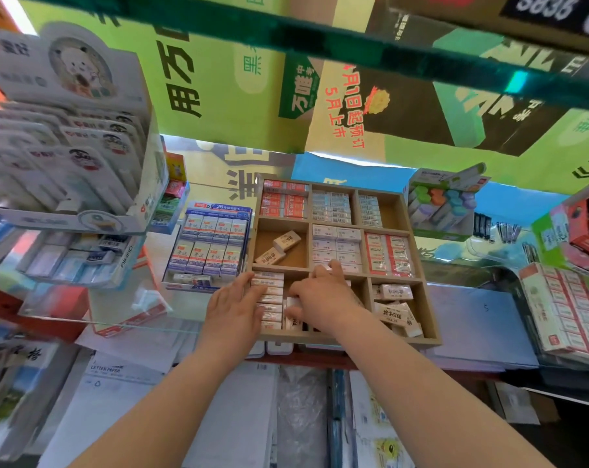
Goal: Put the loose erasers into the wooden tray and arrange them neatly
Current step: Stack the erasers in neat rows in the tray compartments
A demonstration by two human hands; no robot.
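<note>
Braced the stack point(269, 292) in the tray's point(370, 341) near-left corner with the left hand point(234, 307), fingers straight, clasping nothing. Spread the right hand point(323, 298) over an eraser point(292, 314) in the near-middle compartment; could not tell whether pinched or merely pressed. Seemed best seated upright, flush with its row, before tackling the loose erasers point(396, 314) jumbled in the near-right corner.

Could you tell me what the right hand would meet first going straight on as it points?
The right hand would likely meet the white erasers in the middle of the wooden tray first; depth is unclear.
</note>
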